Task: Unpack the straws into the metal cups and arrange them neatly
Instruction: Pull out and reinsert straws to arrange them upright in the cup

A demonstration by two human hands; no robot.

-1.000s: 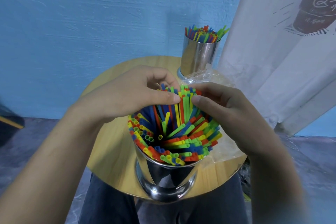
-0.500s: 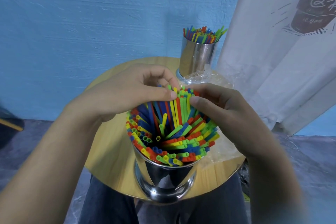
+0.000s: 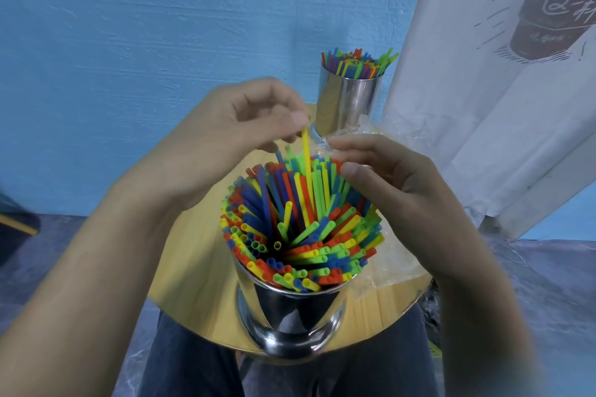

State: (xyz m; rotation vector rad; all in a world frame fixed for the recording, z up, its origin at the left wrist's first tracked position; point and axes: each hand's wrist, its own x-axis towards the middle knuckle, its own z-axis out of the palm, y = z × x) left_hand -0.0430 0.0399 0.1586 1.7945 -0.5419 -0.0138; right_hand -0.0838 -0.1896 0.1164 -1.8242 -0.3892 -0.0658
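Pinched at its top by the left hand [image 3: 232, 138], one yellow straw [image 3: 307, 171] sticks up from the straw bundle [image 3: 300, 242] in the near metal cup [image 3: 290, 316], lower centre. The right hand [image 3: 396, 190], loose-fingered, touches the bundle's tips and holds nothing. Two cups in all: the far metal cup [image 3: 346, 103], upper centre-right, is also full.

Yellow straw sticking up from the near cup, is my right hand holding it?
No, the left hand pinches the top of the yellow straw.

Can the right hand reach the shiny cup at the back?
Probably yes. The right hand looks free, and the back cup stands just beyond it, with only low clear plastic wrap lying between them.
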